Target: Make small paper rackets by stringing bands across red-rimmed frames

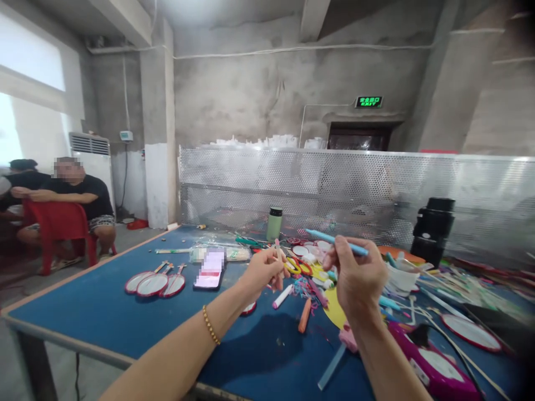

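My right hand (pixel 357 275) is raised over the blue table (pixel 104 312) with its fingers pinched round a light blue stick (pixel 336 241) that points up and to the left. My left hand (pixel 264 271), with a bead bracelet on its wrist, is closed round a thin pink stick (pixel 278 249) held upright. The two hands are close together, a little apart. Below them lie a white-and-pink stick (pixel 282 297), an orange stick (pixel 305 315) and a yellow paper piece (pixel 334 309).
Three round red-rimmed paddles (pixel 154 283) and a phone (pixel 209 271) lie to the left. A green flask (pixel 274 224) and a black container (pixel 432 230) stand farther back before a perforated metal screen. Craft clutter covers the right side. People sit on a red chair (pixel 58 223) at far left.
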Demonstrator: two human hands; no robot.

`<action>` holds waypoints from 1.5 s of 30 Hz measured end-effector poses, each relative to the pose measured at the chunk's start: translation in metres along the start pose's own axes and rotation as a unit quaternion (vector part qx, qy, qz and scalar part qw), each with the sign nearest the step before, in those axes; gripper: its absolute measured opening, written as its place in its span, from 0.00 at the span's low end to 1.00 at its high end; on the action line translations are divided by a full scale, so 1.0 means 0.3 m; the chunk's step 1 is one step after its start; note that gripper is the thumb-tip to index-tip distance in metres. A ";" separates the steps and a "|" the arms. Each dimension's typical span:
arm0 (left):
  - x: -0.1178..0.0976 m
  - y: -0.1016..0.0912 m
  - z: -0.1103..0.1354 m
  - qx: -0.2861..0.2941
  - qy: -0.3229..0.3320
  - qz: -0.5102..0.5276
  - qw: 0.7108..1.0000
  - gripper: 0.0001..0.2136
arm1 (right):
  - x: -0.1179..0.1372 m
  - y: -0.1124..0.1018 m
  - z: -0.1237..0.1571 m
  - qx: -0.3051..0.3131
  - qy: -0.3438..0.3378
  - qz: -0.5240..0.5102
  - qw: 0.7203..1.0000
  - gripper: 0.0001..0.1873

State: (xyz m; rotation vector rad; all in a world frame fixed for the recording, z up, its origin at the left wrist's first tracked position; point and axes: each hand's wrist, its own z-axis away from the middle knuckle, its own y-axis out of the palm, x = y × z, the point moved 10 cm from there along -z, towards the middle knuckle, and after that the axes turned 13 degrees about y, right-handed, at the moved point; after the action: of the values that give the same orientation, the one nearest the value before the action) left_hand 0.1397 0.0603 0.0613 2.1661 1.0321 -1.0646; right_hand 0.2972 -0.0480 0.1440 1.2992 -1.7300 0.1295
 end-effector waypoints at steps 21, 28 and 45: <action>-0.013 0.084 0.064 0.096 0.000 0.090 0.991 0.10 | -0.042 0.074 0.179 0.075 -0.103 0.230 0.965 0.07; -0.032 0.085 0.071 0.078 0.006 0.081 0.994 0.09 | -0.027 0.097 0.189 0.096 -0.143 0.282 0.944 0.06; -0.054 0.107 0.072 0.105 0.034 0.068 0.992 0.08 | 0.008 0.138 0.225 0.111 -0.232 0.328 0.909 0.05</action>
State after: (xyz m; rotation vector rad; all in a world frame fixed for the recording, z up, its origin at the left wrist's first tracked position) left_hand 0.1499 0.0199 0.0661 2.4176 0.8182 -1.0823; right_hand 0.2234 -0.0703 0.1257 0.8854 -2.5843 0.4427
